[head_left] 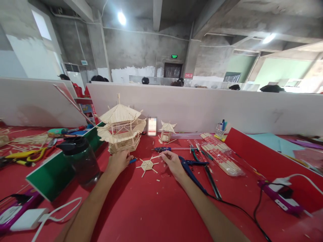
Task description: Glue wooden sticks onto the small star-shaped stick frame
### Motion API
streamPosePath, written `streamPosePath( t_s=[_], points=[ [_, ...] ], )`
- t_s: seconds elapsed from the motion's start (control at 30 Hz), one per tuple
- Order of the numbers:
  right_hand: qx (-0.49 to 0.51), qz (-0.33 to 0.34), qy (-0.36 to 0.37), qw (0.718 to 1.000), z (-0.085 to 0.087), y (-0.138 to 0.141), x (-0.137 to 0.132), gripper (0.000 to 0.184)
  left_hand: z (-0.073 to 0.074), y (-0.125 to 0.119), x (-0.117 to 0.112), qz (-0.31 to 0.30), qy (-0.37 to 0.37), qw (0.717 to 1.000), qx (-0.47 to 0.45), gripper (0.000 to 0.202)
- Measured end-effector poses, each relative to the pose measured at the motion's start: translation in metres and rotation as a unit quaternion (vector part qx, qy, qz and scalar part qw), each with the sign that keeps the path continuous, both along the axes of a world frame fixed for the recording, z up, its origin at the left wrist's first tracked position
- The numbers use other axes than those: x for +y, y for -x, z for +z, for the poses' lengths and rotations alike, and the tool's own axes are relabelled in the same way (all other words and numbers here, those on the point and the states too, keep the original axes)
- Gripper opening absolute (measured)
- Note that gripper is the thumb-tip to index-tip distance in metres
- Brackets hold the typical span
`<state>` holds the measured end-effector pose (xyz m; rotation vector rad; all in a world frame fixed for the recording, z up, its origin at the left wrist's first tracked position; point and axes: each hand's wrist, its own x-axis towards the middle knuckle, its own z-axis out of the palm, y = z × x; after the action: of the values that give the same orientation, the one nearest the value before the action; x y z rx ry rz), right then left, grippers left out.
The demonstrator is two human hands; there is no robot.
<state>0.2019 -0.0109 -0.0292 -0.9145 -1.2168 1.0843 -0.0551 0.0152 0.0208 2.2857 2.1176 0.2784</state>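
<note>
A flat hexagonal piece of wooden sticks [147, 165], with spokes sticking outward, lies on the table between my hands. My right hand [173, 163] is to its right, its fingers pinching the end of a thin wooden stick [156, 156] that reaches toward the upper spoke. My left hand [120, 162] is closed, fingers curled, in front of the base of a large stick pavilion model [121, 126]; what it holds, if anything, is hidden. Close by its fingertips lies a small blue object [133, 161]. Behind the hexagon stands a smaller stick pavilion [167, 131].
Right of my hands lie a glue gun [163, 149], a dark blue cutter tool [191, 169] and bagged sticks [222, 156]. A dark water bottle [82, 161] and green board [54, 174] stand left. Power strips [280, 198] with cables flank the red table [156, 215].
</note>
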Motion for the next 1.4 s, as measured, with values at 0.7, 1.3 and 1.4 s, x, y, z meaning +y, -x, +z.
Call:
streamPosePath(
  t_s=[0.7, 1.3, 1.4],
  points=[
    [-0.070, 0.004, -0.052, 0.996, 0.004, 0.011, -0.008, 0.020, -0.004, -0.037, -0.023, -0.353, -0.018, 0.917, -0.185, 0.037],
    [0.058, 0.051, 0.056, 0.995, 0.002, 0.000, -0.002, 0.047, -0.004, -0.035, -0.021, -0.341, -0.013, 0.909, -0.240, 0.037],
    [0.002, 0.043, 0.074, 0.996, 0.003, -0.005, 0.000, 0.057, -0.003, -0.036, -0.022, -0.342, -0.006, 0.907, -0.246, 0.038]
  ],
)
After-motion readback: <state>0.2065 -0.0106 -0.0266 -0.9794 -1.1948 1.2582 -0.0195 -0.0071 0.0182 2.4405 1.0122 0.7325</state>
